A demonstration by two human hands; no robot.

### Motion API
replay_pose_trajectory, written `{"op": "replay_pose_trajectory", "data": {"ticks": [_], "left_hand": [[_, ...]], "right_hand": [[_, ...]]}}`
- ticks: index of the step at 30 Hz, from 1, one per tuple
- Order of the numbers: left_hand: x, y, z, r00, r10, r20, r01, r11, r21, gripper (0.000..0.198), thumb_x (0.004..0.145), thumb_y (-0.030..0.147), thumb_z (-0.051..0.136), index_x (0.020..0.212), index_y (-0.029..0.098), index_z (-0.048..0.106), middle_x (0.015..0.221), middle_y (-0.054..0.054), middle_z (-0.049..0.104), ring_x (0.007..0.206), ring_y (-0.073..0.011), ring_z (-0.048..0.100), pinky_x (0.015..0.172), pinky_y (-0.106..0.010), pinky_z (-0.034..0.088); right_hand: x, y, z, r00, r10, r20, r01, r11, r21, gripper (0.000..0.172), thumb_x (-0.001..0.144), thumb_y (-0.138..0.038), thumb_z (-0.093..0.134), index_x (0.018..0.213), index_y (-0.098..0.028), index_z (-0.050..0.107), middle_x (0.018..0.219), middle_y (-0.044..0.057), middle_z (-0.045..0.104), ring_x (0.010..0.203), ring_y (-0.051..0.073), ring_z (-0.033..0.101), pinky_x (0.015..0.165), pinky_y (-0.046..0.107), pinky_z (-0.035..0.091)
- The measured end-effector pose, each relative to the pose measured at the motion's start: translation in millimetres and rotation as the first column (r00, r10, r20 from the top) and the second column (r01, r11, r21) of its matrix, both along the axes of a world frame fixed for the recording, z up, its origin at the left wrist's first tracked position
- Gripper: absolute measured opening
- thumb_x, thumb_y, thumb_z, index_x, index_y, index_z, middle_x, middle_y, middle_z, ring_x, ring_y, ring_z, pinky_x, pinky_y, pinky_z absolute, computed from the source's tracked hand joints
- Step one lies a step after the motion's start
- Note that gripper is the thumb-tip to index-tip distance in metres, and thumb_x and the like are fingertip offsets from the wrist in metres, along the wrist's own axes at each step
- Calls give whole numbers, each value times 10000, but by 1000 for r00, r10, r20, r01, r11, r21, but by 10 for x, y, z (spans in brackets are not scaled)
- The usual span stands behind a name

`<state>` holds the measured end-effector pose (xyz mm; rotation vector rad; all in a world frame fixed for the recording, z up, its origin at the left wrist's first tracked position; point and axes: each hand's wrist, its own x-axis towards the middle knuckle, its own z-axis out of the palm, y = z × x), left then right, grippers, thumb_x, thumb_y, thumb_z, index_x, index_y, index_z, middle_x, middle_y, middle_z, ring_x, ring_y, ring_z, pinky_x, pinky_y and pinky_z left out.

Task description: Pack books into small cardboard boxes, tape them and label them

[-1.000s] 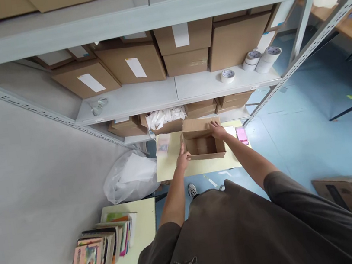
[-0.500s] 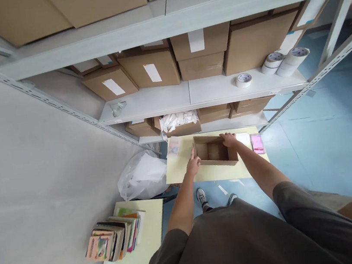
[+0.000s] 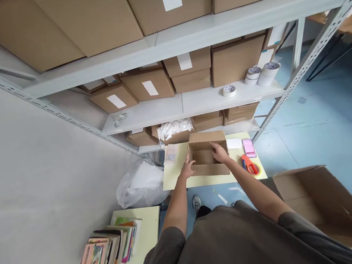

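Note:
A small open cardboard box (image 3: 209,170) stands on a pale yellow table (image 3: 178,180) in front of me. My left hand (image 3: 188,169) presses against the box's left side, fingers curled on its edge. My right hand (image 3: 221,152) rests on the right part of the box, fingers bent over a flap or rim. Whether either hand grips the cardboard firmly is hard to tell. The box's inside looks bare.
An orange tape dispenser (image 3: 249,165), a pink pad (image 3: 249,146) and white paper (image 3: 233,143) lie right of the box. A metal shelf (image 3: 191,102) holds cartons and tape rolls (image 3: 261,73). A large open carton (image 3: 327,206) sits on the floor right; books (image 3: 109,247) and a plastic bag (image 3: 139,184) left.
My right hand moved from the box's far right corner to its nearer right side. The camera tilted, bringing the tape dispenser and the floor carton into view.

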<state>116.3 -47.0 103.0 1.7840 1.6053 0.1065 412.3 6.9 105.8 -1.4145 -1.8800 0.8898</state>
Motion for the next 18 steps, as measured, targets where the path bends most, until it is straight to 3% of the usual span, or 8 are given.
{"op": "replay_pose_trajectory", "data": {"ticks": [3, 5, 8, 12, 15, 18], "left_hand": [[-142, 25, -6, 995, -20, 93, 18, 999, 29, 974, 686, 410, 978, 1566, 240, 598, 1847, -130, 33, 1669, -436, 200, 1306, -510, 347], [-251, 47, -27, 984, -28, 178, 16, 998, 67, 1005, 726, 496, 940, 1619, 254, 547, 1836, -131, 143, 1679, -416, 173, 1326, -519, 304], [-429, 110, -86, 940, 5, 340, -45, 993, 110, 914, 839, 549, 836, 1639, 241, 520, 1817, -147, 225, 1616, -373, 375, 1291, -474, 378], [-753, 302, -192, 836, 180, 518, -242, 969, 54, 730, 908, 509, 779, 1554, 217, 604, 1794, -181, 277, 1335, -315, 673, 1139, -454, 546], [-1116, 492, -263, 768, 300, 565, -385, 922, 35, 569, 948, 396, 738, 1485, 224, 654, 1637, -161, 540, 1261, -274, 702, 1127, -451, 553], [-1532, 674, -331, 745, 393, 539, -476, 879, 17, 486, 952, 317, 714, 1428, 217, 687, 1489, -145, 666, 1268, -273, 697, 1153, -445, 529]], "right_hand": [[-148, -30, 25, 999, -30, -19, 29, 999, -33, 727, 866, -172, 590, 1591, -214, 559, 1544, 146, 625, 1447, 325, 575, 1241, 533, 459], [-314, -2, 59, 998, -56, -16, 55, 997, -46, 700, 871, -196, 606, 1570, -205, 579, 1549, 155, 618, 1435, 331, 588, 1233, 531, 467], [-698, 112, 124, 997, -77, -33, 76, 997, -14, 641, 902, -238, 597, 1542, -207, 600, 1541, 154, 627, 1422, 325, 601, 1225, 530, 475], [-1415, 351, 197, 998, -39, -44, 40, 999, 8, 642, 915, -249, 575, 1556, -231, 584, 1551, 126, 631, 1446, 303, 587, 1247, 505, 450], [-1987, 526, 186, 1000, -13, -5, 13, 999, -30, 647, 924, -250, 557, 1570, -252, 578, 1523, 107, 660, 1481, 298, 557, 1271, 491, 421], [-2479, 659, 82, 1000, -10, 23, 11, 997, -82, 607, 926, -267, 560, 1530, -271, 622, 1465, 95, 699, 1474, 312, 559, 1261, 494, 430]]}}
